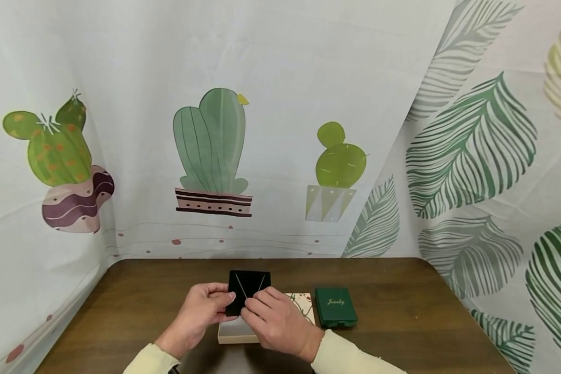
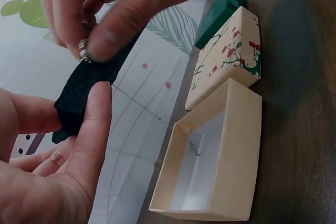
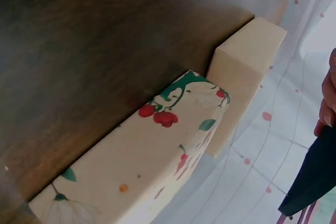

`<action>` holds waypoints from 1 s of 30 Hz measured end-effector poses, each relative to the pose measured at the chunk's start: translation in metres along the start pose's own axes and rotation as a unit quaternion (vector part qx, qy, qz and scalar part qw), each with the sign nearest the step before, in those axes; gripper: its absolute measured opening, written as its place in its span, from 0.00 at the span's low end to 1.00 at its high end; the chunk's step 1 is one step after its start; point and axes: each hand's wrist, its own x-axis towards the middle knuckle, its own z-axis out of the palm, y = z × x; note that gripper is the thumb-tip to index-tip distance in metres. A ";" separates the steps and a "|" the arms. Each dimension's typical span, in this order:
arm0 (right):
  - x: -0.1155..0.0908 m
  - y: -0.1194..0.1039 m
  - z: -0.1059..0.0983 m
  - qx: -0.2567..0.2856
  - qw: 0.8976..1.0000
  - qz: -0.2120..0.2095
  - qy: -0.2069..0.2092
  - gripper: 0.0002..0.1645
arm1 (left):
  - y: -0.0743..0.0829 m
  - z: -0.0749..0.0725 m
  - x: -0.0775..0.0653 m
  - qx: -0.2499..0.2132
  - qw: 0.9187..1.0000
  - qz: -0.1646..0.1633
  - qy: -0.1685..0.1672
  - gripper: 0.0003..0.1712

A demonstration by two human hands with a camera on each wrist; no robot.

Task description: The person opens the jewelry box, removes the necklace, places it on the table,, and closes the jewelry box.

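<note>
A black necklace pad (image 1: pixel 248 278) is held up in my left hand (image 1: pixel 196 314), gripped at its left edge between thumb and fingers. Across its front a thin necklace (image 1: pixel 241 286) runs in a V shape. My right hand (image 1: pixel 282 322) is at the pad's lower right. In the left wrist view, its thumb and fingertips pinch a small silvery pendant (image 2: pixel 84 51) against the pad, and a loose length of chain (image 2: pixel 137 104) hangs beneath. Below both hands stands an uncovered cream box (image 2: pixel 241 150) with a white inside. In the right wrist view, the right hand is out of sight.
Beside the cream box lies its floral lid (image 2: pixel 226 51), partly behind my right hand in the head view. Farther right is a closed green box (image 1: pixel 335 306) marked "Jewelry". The brown table (image 1: pixel 402 291) ends at a printed cloth (image 1: pixel 280 130) at the back.
</note>
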 end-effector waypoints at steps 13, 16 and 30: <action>0.017 0.003 -0.013 0.190 0.973 0.132 0.007 0.08 | -0.008 -0.003 0.001 0.010 1.000 0.010 -0.017 0.25; 0.024 0.007 -0.019 0.257 0.943 0.208 0.022 0.04 | -0.009 -0.003 0.001 0.014 1.000 0.011 -0.015 0.24; 0.044 0.030 -0.043 0.337 0.908 0.239 0.067 0.11 | -0.012 -0.005 0.000 0.041 0.999 0.010 -0.006 0.23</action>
